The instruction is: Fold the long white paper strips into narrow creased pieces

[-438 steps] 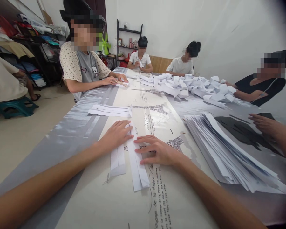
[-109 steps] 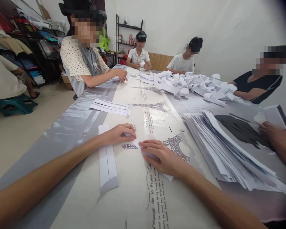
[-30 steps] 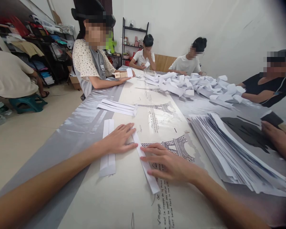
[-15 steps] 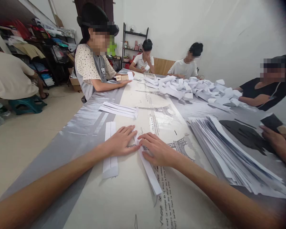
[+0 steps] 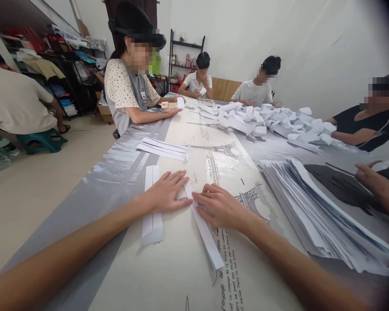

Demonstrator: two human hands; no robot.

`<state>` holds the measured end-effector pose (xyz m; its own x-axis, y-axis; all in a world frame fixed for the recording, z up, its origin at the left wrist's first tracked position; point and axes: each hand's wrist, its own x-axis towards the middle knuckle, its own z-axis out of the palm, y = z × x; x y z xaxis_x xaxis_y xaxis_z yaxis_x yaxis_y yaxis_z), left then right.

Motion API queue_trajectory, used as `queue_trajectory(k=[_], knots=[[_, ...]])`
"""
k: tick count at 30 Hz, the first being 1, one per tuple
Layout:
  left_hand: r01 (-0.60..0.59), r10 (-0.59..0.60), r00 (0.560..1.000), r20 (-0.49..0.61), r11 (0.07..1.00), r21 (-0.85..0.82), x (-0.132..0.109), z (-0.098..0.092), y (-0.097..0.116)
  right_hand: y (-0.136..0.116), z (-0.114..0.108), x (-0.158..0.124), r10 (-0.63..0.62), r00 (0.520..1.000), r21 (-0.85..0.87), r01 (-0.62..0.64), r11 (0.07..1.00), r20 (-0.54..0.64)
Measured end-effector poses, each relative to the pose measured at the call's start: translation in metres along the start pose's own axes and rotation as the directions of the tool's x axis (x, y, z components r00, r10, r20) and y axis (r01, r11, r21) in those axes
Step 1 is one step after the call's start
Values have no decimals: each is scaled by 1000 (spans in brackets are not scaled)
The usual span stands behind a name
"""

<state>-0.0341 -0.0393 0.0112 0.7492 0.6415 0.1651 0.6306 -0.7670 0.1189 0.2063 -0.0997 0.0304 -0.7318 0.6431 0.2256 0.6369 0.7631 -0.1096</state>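
Observation:
My left hand [image 5: 167,194] lies flat with fingers stretched out, pressing the upper end of a narrow folded white paper strip [image 5: 207,235] on the table. My right hand [image 5: 218,206] rests on the same strip just to the right, fingers bent and pressing down on its edge. A second folded white strip [image 5: 152,216] lies under my left wrist, pointing toward me. Both strips sit on a tablecloth [image 5: 188,268] printed with Eiffel towers and text.
A fanned stack of flat white sheets [image 5: 314,211] lies at right. Folded strips [image 5: 164,149] lie further up, and a heap of folded paper pieces [image 5: 269,121] at the far end. Several people sit around the table; another person's hand [image 5: 372,181] is at right.
My right hand slid up the strip toward my left hand over the last second, and its fingers have bent. My left hand has stayed flat in place. The view shifted slightly.

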Motion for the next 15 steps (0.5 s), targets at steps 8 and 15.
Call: queue_trajectory(k=[8, 15], knots=[[24, -24, 999, 32, 1000, 16, 1, -1, 0, -14, 8, -7, 357, 931, 289, -321, 902, -79], [2, -1, 1000, -10, 999, 45, 3, 0, -2, -41, 8, -1, 608, 786, 320, -608, 727, 114]])
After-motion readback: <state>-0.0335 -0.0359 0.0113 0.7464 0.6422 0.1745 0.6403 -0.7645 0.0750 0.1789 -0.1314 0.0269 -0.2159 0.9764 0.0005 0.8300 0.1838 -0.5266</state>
